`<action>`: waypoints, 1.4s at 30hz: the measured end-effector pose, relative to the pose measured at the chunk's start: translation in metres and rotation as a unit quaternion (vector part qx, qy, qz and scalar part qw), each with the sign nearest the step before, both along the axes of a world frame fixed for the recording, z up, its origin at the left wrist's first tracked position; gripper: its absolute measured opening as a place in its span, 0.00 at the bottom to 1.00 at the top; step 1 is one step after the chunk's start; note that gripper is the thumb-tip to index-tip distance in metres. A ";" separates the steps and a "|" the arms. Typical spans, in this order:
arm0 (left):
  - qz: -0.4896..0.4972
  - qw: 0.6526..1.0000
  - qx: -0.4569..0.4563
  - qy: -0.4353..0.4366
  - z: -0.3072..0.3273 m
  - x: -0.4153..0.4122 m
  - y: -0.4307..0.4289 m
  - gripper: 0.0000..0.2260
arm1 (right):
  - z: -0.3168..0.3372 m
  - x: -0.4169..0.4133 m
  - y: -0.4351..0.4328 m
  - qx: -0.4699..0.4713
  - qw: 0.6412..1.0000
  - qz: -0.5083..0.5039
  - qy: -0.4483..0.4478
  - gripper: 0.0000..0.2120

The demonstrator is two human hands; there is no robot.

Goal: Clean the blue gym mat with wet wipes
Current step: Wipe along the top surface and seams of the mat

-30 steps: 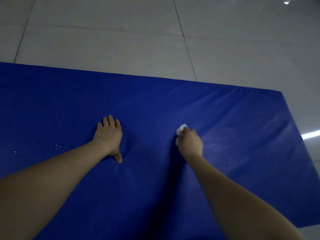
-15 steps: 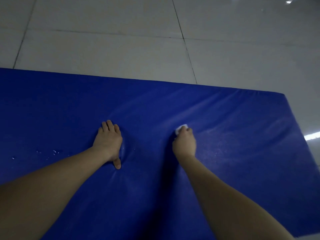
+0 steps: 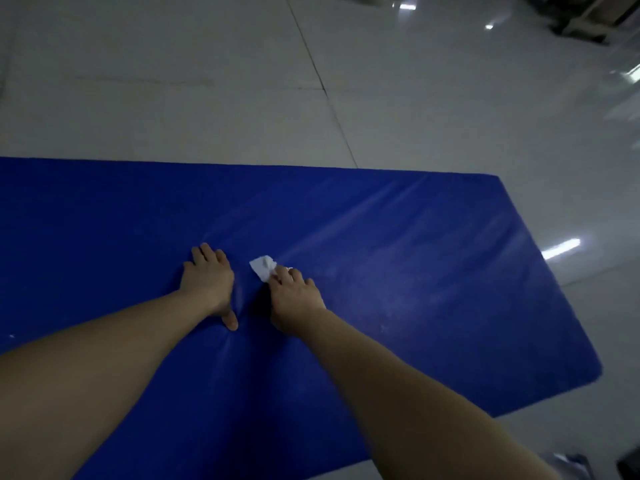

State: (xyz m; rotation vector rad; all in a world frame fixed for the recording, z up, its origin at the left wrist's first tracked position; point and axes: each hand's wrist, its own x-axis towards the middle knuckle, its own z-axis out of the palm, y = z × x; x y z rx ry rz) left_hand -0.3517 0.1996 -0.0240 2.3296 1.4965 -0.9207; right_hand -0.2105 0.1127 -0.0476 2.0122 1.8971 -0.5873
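Small white speck (image 3: 11,336): sitting on the mat at the far left edge of the frame; too small to identify.

Large blue padded gym mat with a glossy vinyl cover (image 3: 433,271): lying flat on the floor and filling the middle band of the frame. Its left end is running out of the picture, and its near edge is being covered by both forearms.

Left hand (image 3: 209,282): lying palm-down at centre-left, fingers straight and spread, thumb pointing toward the lower frame. It is holding nothing and is pressing the mat cover into a shallow dimple.

Crumpled white wet wipe (image 3: 263,266): lying on the mat just right of the left hand, close to it but not touching. It is sticking out beyond the right fingertips toward the upper left, while its near part is being hidden under those fingers.

Right hand (image 3: 296,299): at centre, fingers curled down over the wipe and pinning it against the mat. The thumb is out of sight.

Pale grey glossy tiled floor (image 3: 173,81): occupying the upper frame and right margin, and reflecting bright strip lights (image 3: 561,247).

Dark objects (image 3: 581,19): standing in the upper right corner, cut off and blurred.

Crinkled silvery item (image 3: 568,462): showing at the lower right edge, cut off and hard to make out.
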 end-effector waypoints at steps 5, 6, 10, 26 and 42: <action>0.000 1.000 0.015 -0.005 -0.008 0.000 0.000 0.71 | -0.013 0.036 0.007 0.046 0.996 -0.007 -0.074 0.27; 0.002 1.000 0.017 -0.009 -0.010 0.000 0.001 0.71 | -0.015 0.050 0.011 0.059 0.994 -0.035 -0.089 0.26; 0.012 1.000 0.009 -0.019 -0.015 0.003 0.002 0.72 | -0.019 0.128 0.006 0.103 0.970 -0.177 -0.133 0.19; 0.020 0.999 -0.009 0.026 -0.010 0.016 0.001 0.72 | -0.049 0.004 0.029 0.150 0.985 -0.026 0.087 0.39; 0.028 0.999 -0.015 0.005 -0.016 0.012 0.002 0.74 | -0.045 0.167 0.024 0.123 0.943 -0.310 0.002 0.46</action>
